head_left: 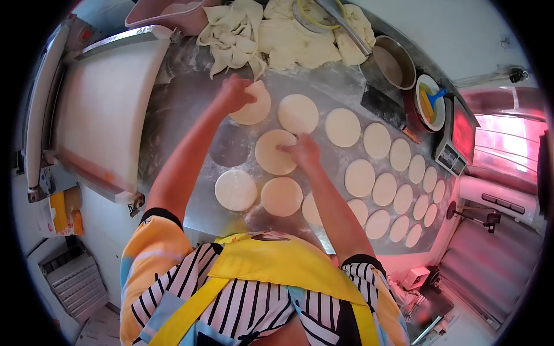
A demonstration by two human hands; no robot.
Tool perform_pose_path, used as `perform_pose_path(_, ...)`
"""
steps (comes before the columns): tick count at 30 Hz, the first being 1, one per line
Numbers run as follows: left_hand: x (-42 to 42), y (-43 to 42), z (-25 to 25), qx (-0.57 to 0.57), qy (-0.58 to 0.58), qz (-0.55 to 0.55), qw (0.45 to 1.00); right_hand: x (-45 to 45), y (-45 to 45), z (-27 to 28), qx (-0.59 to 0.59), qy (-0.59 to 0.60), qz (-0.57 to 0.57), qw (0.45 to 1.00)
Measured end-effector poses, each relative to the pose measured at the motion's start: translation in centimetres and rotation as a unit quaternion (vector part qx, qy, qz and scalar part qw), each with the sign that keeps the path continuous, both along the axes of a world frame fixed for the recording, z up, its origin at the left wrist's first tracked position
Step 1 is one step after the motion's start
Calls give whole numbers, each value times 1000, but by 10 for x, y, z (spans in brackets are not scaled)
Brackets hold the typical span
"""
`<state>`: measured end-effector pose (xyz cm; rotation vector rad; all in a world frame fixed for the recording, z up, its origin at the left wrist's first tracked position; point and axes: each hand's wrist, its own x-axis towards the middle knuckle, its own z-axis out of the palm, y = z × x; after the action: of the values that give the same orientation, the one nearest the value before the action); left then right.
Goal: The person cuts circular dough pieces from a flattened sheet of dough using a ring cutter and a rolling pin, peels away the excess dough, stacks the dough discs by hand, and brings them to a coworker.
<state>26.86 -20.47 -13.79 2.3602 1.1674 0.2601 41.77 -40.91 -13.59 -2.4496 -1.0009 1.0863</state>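
Across a gray, flour-dusted worktop [187,98], reaches out with both bare hands over flat, pale dough rounds [342,127] laid in rows. With the left hand [235,95], touches the left side of the upper-left dough round [254,109], just below draped pale dough strips [234,37]; cannot tell whether finger and thumb meet on it. With the right hand [303,151], touches the right side of the central dough round [271,151], which lies flat on the worktop, fingertips over its surface; cannot tell whether clamped on its edge. Wears a yellow apron [277,262] over a black-and-white striped top [248,300]. Faces, along the far edge, a pink plastic tub [173,20], a thick pale dough mass [294,43] and a metal rod [349,29] lying across it. Has to the right a round metal pot [394,62], a dark-bladed cleaver [382,106], a white bowl [440,118] holding a blue-and-yellow utensil [431,101], and a boxy scale [453,155]. To the left, has a machine with a wide, pale belt [104,106].
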Motion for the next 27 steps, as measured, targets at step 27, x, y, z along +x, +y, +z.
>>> perform_pose_path(27, 116, -47, -13, -211, 93, -24, 973, 193, -9, -31, 87, -200, 133, 967)
